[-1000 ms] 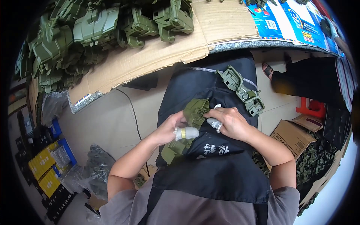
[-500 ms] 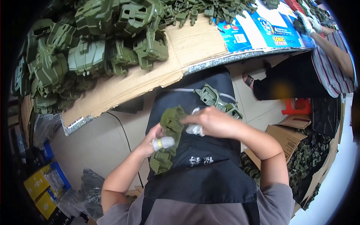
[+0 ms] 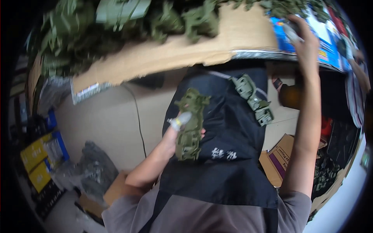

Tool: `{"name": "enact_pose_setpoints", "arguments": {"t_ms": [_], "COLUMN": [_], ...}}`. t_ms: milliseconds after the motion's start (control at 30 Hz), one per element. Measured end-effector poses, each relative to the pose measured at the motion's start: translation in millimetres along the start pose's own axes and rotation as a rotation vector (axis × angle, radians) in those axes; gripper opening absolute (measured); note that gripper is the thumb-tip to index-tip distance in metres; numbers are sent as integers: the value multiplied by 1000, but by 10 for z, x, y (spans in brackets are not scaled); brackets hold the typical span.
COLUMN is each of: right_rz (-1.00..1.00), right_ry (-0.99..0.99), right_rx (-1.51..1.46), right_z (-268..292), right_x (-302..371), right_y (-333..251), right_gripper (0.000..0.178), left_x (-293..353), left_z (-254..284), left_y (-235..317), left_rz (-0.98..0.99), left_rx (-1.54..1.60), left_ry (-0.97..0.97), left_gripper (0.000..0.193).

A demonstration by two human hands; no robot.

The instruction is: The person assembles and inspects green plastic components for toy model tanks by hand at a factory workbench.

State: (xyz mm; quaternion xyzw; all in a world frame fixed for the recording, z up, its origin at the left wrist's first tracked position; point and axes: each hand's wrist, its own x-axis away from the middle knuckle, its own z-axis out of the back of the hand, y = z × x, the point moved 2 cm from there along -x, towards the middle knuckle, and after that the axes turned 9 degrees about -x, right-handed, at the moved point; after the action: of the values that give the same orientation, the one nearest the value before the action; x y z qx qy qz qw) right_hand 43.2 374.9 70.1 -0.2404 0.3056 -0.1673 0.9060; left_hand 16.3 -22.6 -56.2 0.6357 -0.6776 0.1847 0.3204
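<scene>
A long olive-green plastic moulding [image 3: 190, 134] is gripped in my left hand [image 3: 173, 134], above the dark apron. The left thumb, in a white cover with a yellow band, presses on its face. My right hand [image 3: 307, 40] is stretched far out to the right, over the table edge beside the small green plastic parts [image 3: 285, 8]. Motion blurs its fingers, one with a white cover, and I cannot make out whether they hold anything. A second green moulding [image 3: 254, 99] lies on the apron [image 3: 225, 128] over my lap.
Large green mouldings [image 3: 74, 27] are heaped on the cardboard-covered table [image 3: 155, 54]. A blue printed sheet [image 3: 328, 52] lies at its right. A co-worker's striped garment [image 3: 354, 101] shows at far right, above an open carton [image 3: 278, 159]. Plastic bags [image 3: 93, 171] are on the left.
My right hand has left the held moulding and swung up and right to the table. My left hand still holds the moulding, now turned to show another face. The view has shifted.
</scene>
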Motion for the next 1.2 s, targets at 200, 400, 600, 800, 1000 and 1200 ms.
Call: {"name": "enact_pose_setpoints", "arguments": {"t_ms": [200, 400, 600, 800, 1000, 1200], "right_rz": [73, 69, 48, 28, -55, -109], "right_ry": [-936, -1203, -1204, -1173, -1250, -1124], "right_rx": [-707, -724, -648, -638, -645, -704], "right_z": [-281, -658, -670, -725, -867, -813], "right_x": [1377, 1715, 1760, 1810, 1987, 2060], "right_y": [-1332, -1576, -1619, -1653, -1604, -1590], "right_gripper": [38, 32, 23, 22, 33, 32], "left_x": [35, 3, -12, -93, -75, -35], "left_z": [-256, -286, -335, -213, -162, -34], "left_y": [11, -16, -53, -79, -131, -180], "left_rz": [-132, -100, -134, -86, -139, -56], "left_rx": [-207, -288, -287, -285, -322, -20], "left_ry": [135, 175, 157, 219, 221, 169], "left_gripper": [45, 40, 39, 39, 42, 43]}}
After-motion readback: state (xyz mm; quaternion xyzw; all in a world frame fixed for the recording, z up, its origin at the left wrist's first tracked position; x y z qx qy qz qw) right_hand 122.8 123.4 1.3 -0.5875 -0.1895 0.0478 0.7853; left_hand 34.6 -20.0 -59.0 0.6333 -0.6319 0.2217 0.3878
